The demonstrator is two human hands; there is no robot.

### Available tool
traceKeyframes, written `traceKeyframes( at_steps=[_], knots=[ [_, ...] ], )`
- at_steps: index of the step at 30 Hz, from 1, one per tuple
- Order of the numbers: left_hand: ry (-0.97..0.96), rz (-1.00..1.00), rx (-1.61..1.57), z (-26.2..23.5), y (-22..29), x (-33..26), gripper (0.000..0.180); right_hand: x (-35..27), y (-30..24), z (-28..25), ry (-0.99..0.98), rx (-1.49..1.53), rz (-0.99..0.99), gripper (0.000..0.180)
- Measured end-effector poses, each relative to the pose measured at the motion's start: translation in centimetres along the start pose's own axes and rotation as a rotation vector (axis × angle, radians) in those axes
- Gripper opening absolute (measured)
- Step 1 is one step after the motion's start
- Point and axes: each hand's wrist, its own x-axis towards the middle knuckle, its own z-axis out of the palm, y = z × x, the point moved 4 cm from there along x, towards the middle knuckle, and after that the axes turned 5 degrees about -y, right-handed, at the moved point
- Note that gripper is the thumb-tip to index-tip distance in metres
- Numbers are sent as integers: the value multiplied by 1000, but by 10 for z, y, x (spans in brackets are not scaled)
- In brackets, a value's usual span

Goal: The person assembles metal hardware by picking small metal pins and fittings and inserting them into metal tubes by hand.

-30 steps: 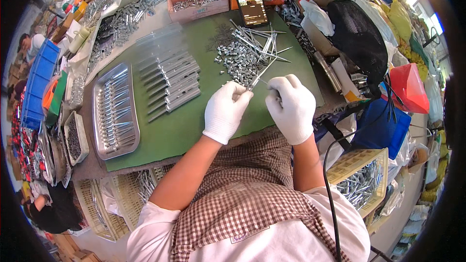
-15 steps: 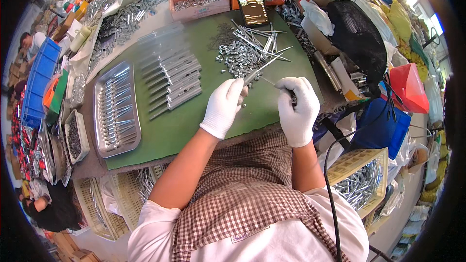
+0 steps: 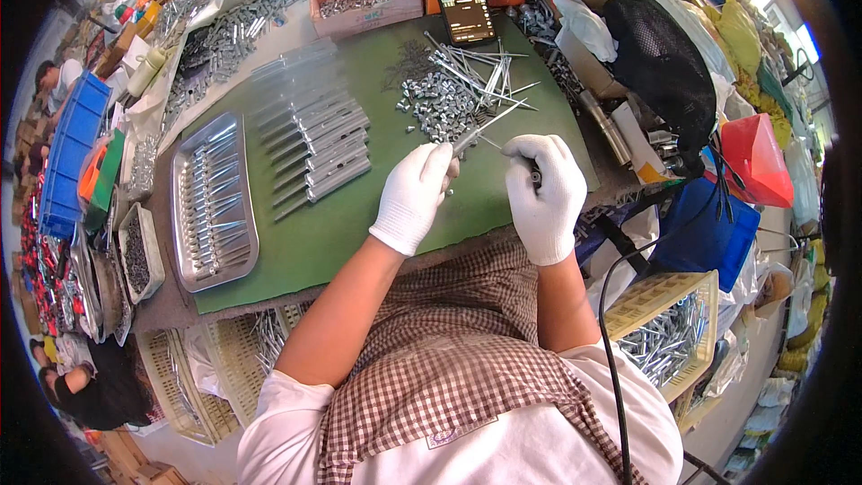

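My left hand, in a white glove, is closed on a slim metal piece. A long pointed rod extends from it toward the upper right. My right hand, also gloved, curls round a thin-shafted tool. Its dark round end shows in the fist, and its shaft points toward the left hand's piece; whether they touch I cannot tell. Beyond the hands lies a heap of small silver metal fittings, with loose pointed rods behind it. All this is over a green mat.
Left on the mat are a row of metal tubes and a steel tray of rod parts. A pink box and a phone stand at the back. A black mesh bag and a cable lie right.
My right hand has shifted slightly up and to the left. My left hand has hardly moved and keeps hold of the metal piece.
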Motion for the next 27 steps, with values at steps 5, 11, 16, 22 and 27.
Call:
traceKeyframes(
  at_steps=[5,11,16,22,27],
  knots=[
    [1,15,8,-1,-6,4,36,0,0,1,-10,-12,17,22],
    [39,242,470,3,-1,0,38,2,0,7,-90,-142,20,20],
    [54,250,419,2,-2,-1,36,0,-5,2,-72,-98,12,20],
    [92,218,391,1,-4,0,27,0,30,-9,43,-282,90,17],
    [97,249,459,8,3,-5,21,2,38,-6,20,-237,237,17]
  ],
)
